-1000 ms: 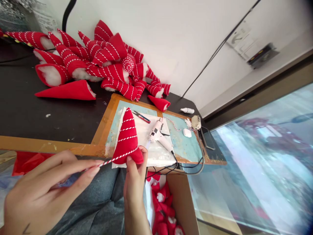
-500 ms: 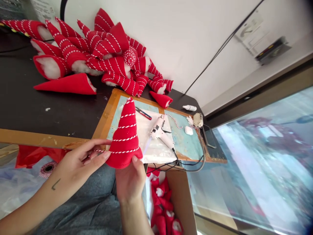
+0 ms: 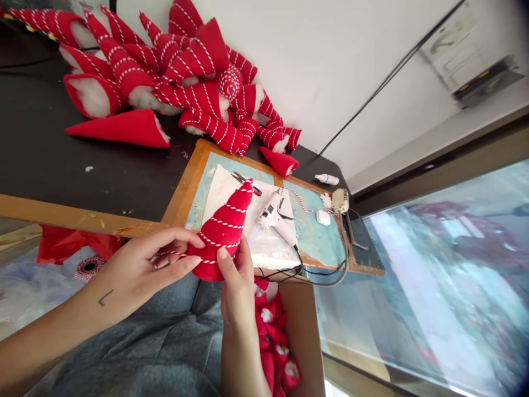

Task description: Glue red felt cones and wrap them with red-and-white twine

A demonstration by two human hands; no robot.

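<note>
My right hand (image 3: 235,286) grips the base of a red felt cone (image 3: 223,229) wound with red-and-white twine; its tip leans to the upper right. My left hand (image 3: 144,273) pinches the loose end of the twine (image 3: 171,255) against the cone's lower left edge. Both hands hover above my lap, just in front of the table edge. The twine spool (image 3: 87,268) lies at the left, below the table edge.
A white glue gun (image 3: 270,215) and small snips (image 3: 243,181) lie on white paper on a taped board (image 3: 194,182). A pile of striped red cones (image 3: 173,88) fills the dark table's back. A cardboard box (image 3: 303,336) with red pieces stands below.
My left hand moved in from the lower left to the cone's base, shortening the stretched twine. The cone turned and now tilts right; another twine loop lies at its base.
</note>
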